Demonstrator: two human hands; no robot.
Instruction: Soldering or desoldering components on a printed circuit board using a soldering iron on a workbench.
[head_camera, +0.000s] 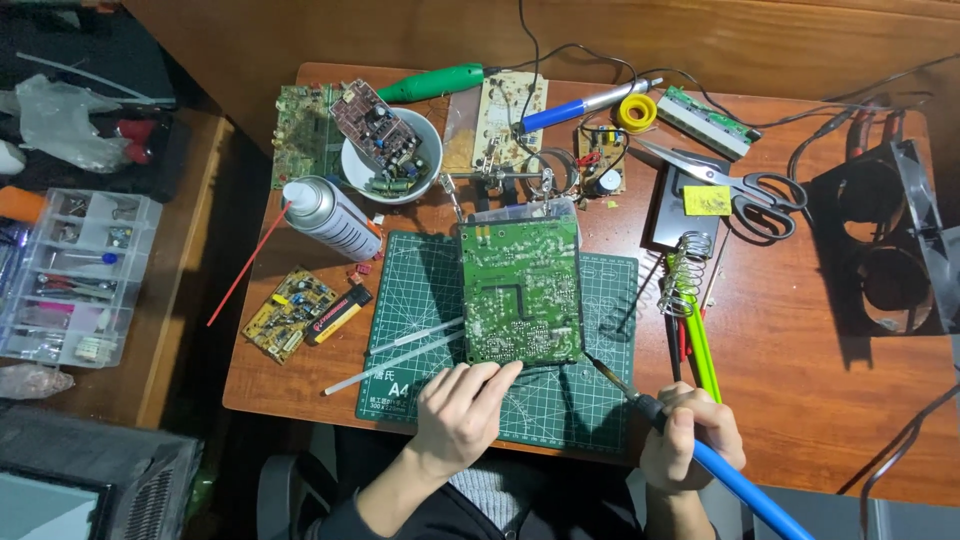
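Observation:
A green circuit board (520, 290) lies solder-side up on a dark green cutting mat (425, 300). My left hand (460, 410) rests on the mat at the board's near edge, fingertips touching it. My right hand (690, 435) grips a blue-handled soldering iron (735, 475). Its tip (598, 368) points at the board's near right corner.
Behind the mat are a white bowl (425, 180) holding a circuit board, a spray can (330, 215), a green-handled tool (435, 83), a yellow solder reel (636, 112), scissors (745, 190) and a coil iron stand (685, 270). A small yellow board (285, 312) lies left. A parts organiser (75, 275) sits far left.

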